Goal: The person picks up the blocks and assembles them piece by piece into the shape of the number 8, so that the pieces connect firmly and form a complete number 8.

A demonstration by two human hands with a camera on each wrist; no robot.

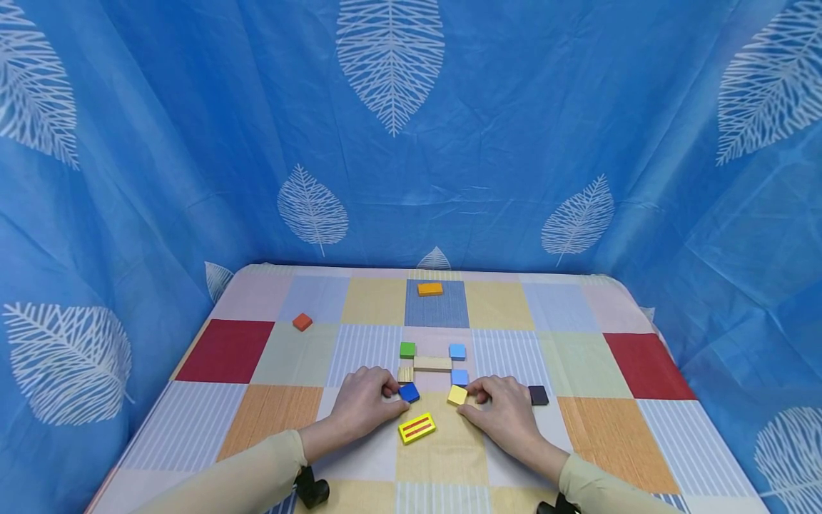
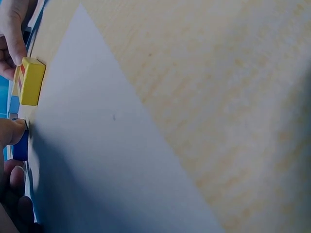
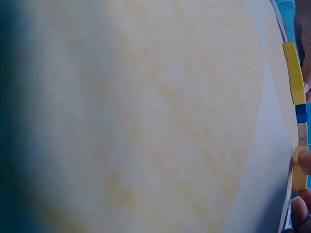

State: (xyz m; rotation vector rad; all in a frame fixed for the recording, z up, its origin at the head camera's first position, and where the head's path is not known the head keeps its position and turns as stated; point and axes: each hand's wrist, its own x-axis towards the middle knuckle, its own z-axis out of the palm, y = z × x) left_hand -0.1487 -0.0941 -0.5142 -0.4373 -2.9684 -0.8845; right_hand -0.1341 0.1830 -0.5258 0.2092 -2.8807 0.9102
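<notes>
A dark blue block point(image 1: 409, 392) is pinched by the fingers of the left hand point(image 1: 362, 404), a yellow block point(image 1: 457, 395) by those of the right hand point(image 1: 507, 414)

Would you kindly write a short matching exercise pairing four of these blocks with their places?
1. Dark blue block
2. Plain yellow block
3. Black block
4. Long orange block

A. Just right of the right hand
B. On a blue cloth patch, far side
C. Held by the right hand
D. Held by the left hand

Pairs: 1-D, 2-C, 3-A, 4-B
</notes>
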